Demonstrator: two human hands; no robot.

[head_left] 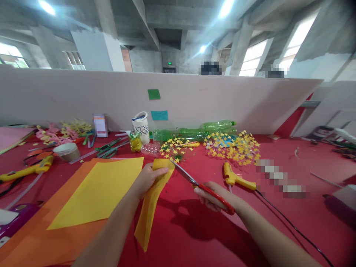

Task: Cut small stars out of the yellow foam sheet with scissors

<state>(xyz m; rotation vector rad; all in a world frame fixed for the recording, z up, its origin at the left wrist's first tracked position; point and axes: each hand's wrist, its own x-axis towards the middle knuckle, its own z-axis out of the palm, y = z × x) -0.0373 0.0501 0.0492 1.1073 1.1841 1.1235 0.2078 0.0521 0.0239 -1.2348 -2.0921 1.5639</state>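
Above the red table, my left hand [147, 178] is closed on a long yellow felt strip [150, 215], thumb on top, its lower end hanging down toward me. My right hand [213, 196] grips the red handles of a pair of scissors [183, 172]. The blade tips meet the upper right corner of the strip, and whether they are cutting into it I cannot tell. Left of my left hand lies a yellow sheet [100, 193] over orange sheets [30, 241]. Beyond the scissor tips sits a cluster of small yellow stars [176, 148].
A yellow glue gun [236, 178] with a black cord lies to the right; another glue gun [33, 170] is at left. Green plastic bottles [194, 133], a white cup [141, 128], more stars [236, 148] and green-handled scissors [111, 148] stand along the back before a white partition [83, 96].
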